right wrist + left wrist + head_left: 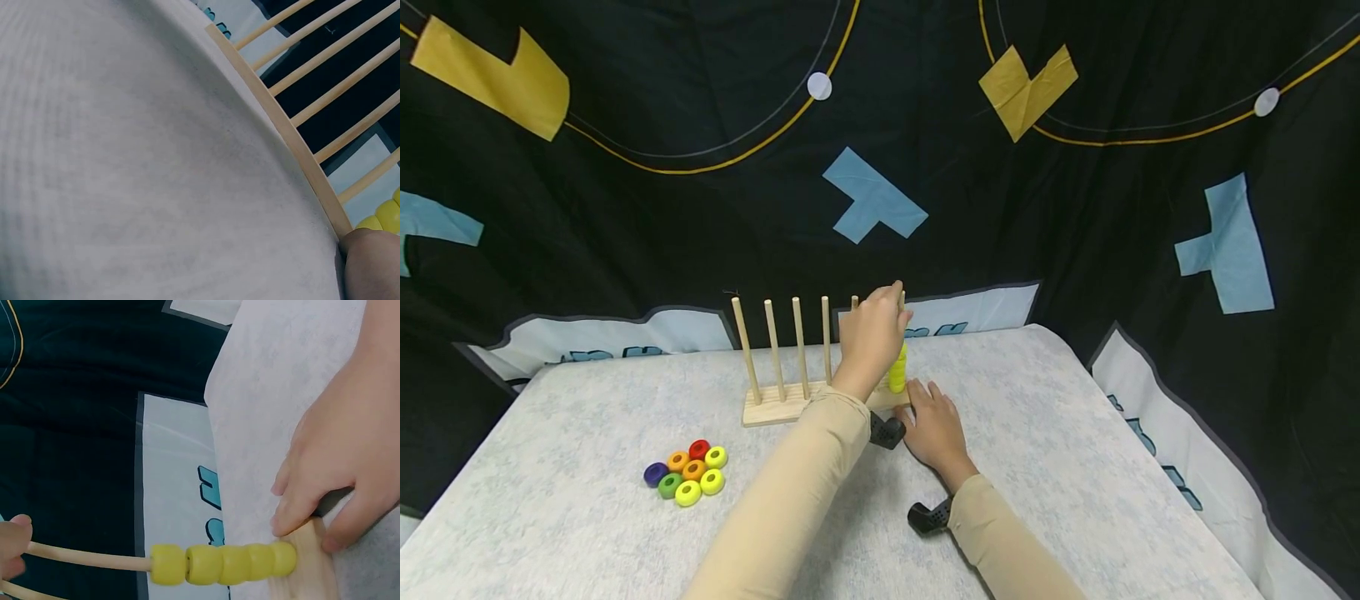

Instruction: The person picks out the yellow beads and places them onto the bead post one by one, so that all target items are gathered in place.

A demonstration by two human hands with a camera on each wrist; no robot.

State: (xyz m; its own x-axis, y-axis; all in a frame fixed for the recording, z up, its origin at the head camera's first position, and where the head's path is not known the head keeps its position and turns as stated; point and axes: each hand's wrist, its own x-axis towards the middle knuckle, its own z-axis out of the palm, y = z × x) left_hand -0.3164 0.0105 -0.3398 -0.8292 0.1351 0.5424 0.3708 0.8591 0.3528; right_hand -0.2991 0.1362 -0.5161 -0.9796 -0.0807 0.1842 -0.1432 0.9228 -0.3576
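Observation:
A wooden peg stand (775,408) with a row of upright pegs stands on the table. Several yellow beads (234,564) are threaded on its rightmost peg, the top one with a slight gap at its lower edge. My left hand (872,337) is up at the tip of that peg, finger and thumb to either side of it, above the beads and with no bead showing between them. Down at the stand's right end, my right hand (936,425) grips the base (306,556) between thumb and fingers. In the right wrist view, part of the right hand (373,265) covers the base's near end.
Left of the stand, a cluster of loose beads lies on the table (587,433): a purple bead (656,474), a green bead (670,486), a red bead (699,450), two orange ones and several yellow ones. A black curtain (760,225) hangs behind the table.

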